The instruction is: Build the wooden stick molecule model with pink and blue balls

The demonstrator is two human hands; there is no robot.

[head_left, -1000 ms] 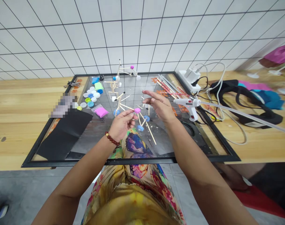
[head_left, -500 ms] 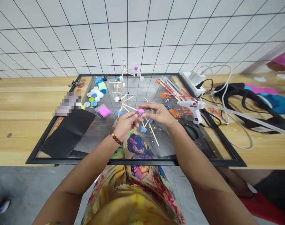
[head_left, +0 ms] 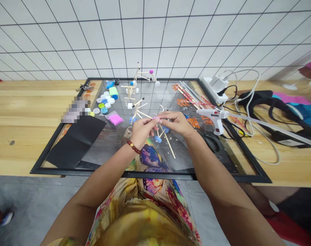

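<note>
My left hand [head_left: 144, 130] and my right hand [head_left: 178, 123] meet at the top of a small wooden-stick model. Their fingertips are closed around a pink clay ball [head_left: 156, 118], most of which is hidden by the thumbs and fingers. Below the fingers, thin sticks run down to a blue bottle cap [head_left: 157, 139], and a second blue cap [head_left: 166, 129] shows by my right hand. A longer stick [head_left: 170, 146] slants toward me beneath the model. Just beyond my left hand stands another stick model [head_left: 138, 108] with dark-tipped sticks.
Further stick models [head_left: 145, 72] stand near the tiled wall. Left lie loose bottle caps [head_left: 104, 110], a bag of pink clay [head_left: 115, 119] and black paper [head_left: 75, 141]. Right are a white glue gun [head_left: 214, 118], bundled sticks [head_left: 187, 95], a power strip [head_left: 214, 90] and cables. The framed glass board [head_left: 155, 174] has a raised black edge.
My left hand has moved up and right, its thumb now pressing on the pink ball and covering most of it. The whole view has shifted slightly.
</note>
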